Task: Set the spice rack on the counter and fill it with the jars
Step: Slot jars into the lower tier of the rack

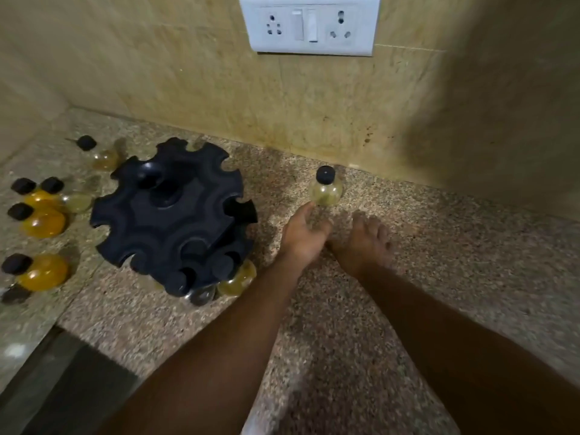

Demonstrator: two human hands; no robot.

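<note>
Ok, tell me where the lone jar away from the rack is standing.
The lone jar stands upright on the counter right of the spice rack, near the wall below the socket plate, just beyond the left hand's fingertips.

Two bare forearms reach forward from the near edge of the counter, converging toward its back edge. The left hand point(303, 233) is held loosely cupped, palm turned inward, its fingers point(309, 208) partly curled and spread, the uppermost fingertip raised ahead of the others. The right hand point(365, 243) lies just beside it, palm down, fingers point(375, 224) slightly bent and apart. Neither hand grips anything; the two wrists sit close together.
</note>
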